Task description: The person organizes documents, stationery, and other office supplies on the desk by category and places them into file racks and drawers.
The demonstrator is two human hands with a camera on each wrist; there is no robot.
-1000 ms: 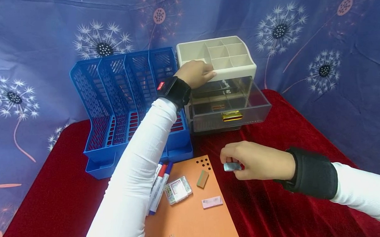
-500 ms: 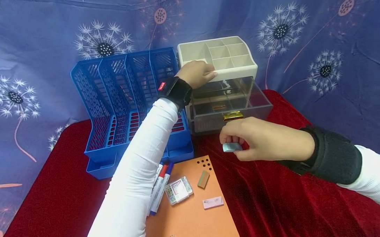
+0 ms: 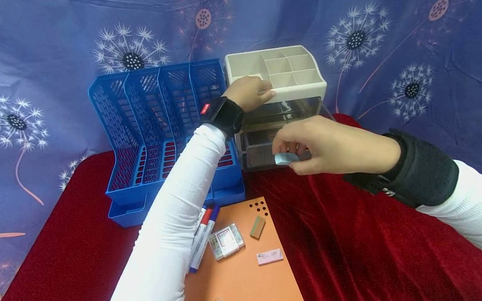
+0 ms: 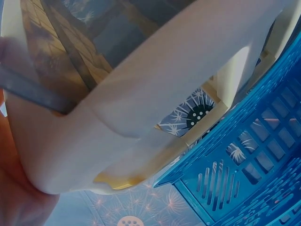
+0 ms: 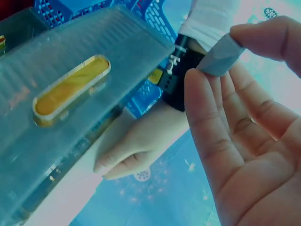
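My left hand [image 3: 247, 93] grips the front rim of a white desk organizer [image 3: 302, 91], by its largest top compartment. Below that rim, a clear drawer [image 5: 131, 35] with a gold handle [image 5: 71, 87] stands pulled out. Between thumb and forefinger, my right hand [image 3: 324, 143] pinches a small light-blue eraser [image 3: 286, 158]. In the head view this hand overlaps the drawer's front and hides much of it. The right wrist view shows the eraser [image 5: 221, 56] at the fingertips, beside the drawer. Up close in the left wrist view is the organizer's white frame [image 4: 127, 103].
A blue file rack [image 3: 144, 127] stands left of the organizer. On an orange board [image 3: 249, 283] lie several markers [image 3: 202, 240], a small clear case [image 3: 226, 242], a tan-green block [image 3: 257, 227] and a pink eraser [image 3: 269, 256]. Red cloth [image 3: 307, 219] covers the table.
My right hand has moved up and forward with the light-blue eraser, from above the red cloth to the drawer's front. My left hand stays on the organizer's rim.
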